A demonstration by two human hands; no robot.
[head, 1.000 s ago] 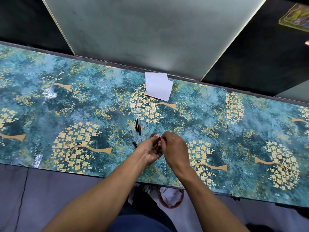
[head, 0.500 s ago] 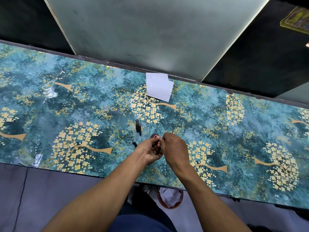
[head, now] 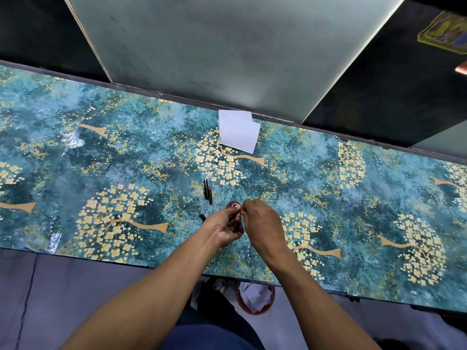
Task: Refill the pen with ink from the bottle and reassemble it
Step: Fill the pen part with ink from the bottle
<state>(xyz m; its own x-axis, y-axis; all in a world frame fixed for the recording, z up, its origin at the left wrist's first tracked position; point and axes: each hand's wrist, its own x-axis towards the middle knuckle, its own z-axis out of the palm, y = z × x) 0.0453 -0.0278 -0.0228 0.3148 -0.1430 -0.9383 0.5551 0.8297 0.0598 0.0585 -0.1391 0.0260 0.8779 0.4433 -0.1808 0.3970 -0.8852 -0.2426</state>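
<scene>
Both hands meet over the ink bottle (head: 233, 205). Left hand (head: 225, 228) & right hand (head: 261, 223) each pinch a small red part (head: 242, 209) betw. fingertips. Pen pieces (head: 207, 191) lie nearby on bench (head: 126, 157).

dark pen parts (head: 207, 191) (loose) beside ink bottle (head: 233, 205).

Both forearms reach up from the bottom edge; left hand (head: 225, 227) and right hand (head: 261, 223) meet mid-frame, fingers curled, fingertips pinching.

left hand (head: 225, 229) turned palm-up | bottle mouth (head: 233, 205) more exposed; hands barely shifted
</scene>
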